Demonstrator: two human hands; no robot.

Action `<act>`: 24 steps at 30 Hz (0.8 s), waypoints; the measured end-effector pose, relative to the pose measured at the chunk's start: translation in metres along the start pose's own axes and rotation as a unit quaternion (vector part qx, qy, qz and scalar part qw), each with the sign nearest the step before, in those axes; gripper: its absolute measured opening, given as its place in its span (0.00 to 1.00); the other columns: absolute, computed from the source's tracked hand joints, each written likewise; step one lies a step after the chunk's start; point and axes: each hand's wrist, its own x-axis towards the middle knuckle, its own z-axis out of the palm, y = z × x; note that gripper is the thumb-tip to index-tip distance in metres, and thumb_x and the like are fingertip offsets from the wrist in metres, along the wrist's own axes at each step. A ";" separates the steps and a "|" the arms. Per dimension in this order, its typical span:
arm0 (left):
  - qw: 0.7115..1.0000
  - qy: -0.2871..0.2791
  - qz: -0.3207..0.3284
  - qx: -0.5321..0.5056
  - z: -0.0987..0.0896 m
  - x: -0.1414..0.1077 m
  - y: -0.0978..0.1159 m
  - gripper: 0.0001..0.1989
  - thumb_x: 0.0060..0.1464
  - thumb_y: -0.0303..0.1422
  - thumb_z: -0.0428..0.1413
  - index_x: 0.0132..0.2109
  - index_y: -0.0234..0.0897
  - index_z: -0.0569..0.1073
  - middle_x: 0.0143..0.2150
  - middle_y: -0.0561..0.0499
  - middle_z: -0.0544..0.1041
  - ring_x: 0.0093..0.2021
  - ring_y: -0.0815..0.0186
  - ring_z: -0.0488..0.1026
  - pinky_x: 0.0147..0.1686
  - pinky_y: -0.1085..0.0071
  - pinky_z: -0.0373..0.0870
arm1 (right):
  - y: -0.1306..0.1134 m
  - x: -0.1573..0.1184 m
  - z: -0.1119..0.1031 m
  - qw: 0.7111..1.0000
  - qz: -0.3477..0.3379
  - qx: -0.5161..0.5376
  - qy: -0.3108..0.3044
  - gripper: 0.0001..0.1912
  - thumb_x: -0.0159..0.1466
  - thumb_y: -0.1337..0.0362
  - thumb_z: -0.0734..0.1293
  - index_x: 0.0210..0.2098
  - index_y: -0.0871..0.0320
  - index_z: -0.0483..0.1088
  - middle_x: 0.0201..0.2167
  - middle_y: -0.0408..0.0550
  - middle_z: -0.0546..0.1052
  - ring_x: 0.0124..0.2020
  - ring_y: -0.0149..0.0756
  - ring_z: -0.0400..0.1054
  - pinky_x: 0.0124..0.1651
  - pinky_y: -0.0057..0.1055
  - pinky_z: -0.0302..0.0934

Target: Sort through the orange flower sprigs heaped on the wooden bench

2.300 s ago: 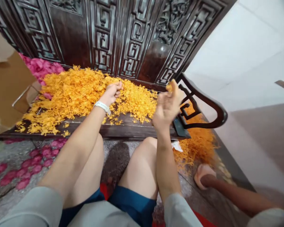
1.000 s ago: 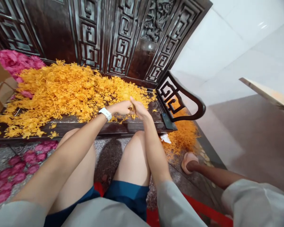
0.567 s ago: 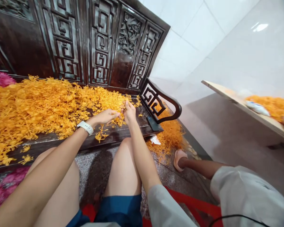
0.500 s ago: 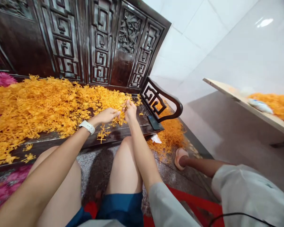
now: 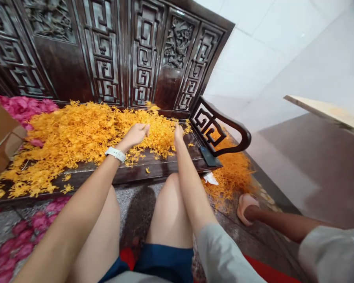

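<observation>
A long heap of yellow artificial flowers [image 5: 85,129], small and spidery, covers the seat of a dark carved wooden bench [image 5: 141,171]. Over its front side hovers my left hand [image 5: 136,134], wearing a pale watch, with fingers curled in; what they hold, if anything, does not show. To the right, my right hand [image 5: 178,133] is closed at the heap's right end, its fingertips mostly turned away. The two hands are apart. A blurred yellow flower piece [image 5: 152,108] is in the air beyond them, near the backrest.
Pink flowers [image 5: 26,108] and a brown cardboard box [image 5: 2,137] are at the left. A dark phone-like slab [image 5: 208,156] lies beside the armrest [image 5: 233,145]. Orange strands [image 5: 233,173] pile on the floor. Another person's foot [image 5: 247,208] and a wooden board [image 5: 327,112] are at the right.
My hands were close together around a yellow piece and have since separated. A yellow piece now flies toward the backrest. The view has swung left, bringing the cardboard box in.
</observation>
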 end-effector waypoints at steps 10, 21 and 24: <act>0.926 0.034 -0.033 0.374 0.013 -0.018 -0.005 0.18 0.71 0.38 0.50 0.46 0.35 0.83 0.40 0.29 0.83 0.42 0.44 0.83 0.39 0.60 0.72 | -0.029 -0.069 0.057 0.963 0.019 0.075 -0.256 0.34 0.64 0.52 0.79 0.64 0.55 0.67 0.50 0.51 0.84 0.41 0.34 0.80 0.39 0.27 0.73; 0.873 -0.114 0.014 0.475 0.053 -0.023 0.019 0.24 0.71 0.24 0.42 0.54 0.31 0.83 0.48 0.29 0.85 0.53 0.42 0.84 0.47 0.56 0.77 | -0.026 -0.040 0.041 0.984 0.051 0.142 -0.092 0.11 0.79 0.61 0.60 0.37 0.52 0.63 0.29 0.43 0.77 0.32 0.36 0.76 0.37 0.29 0.70; 0.873 -0.095 0.025 0.477 0.050 -0.019 0.025 0.24 0.72 0.27 0.42 0.59 0.36 0.81 0.47 0.30 0.85 0.50 0.41 0.85 0.45 0.56 0.77 | -0.017 -0.035 0.023 0.992 -0.081 -0.092 -0.007 0.15 0.79 0.57 0.59 0.35 0.52 0.61 0.31 0.45 0.75 0.41 0.40 0.75 0.47 0.32 0.69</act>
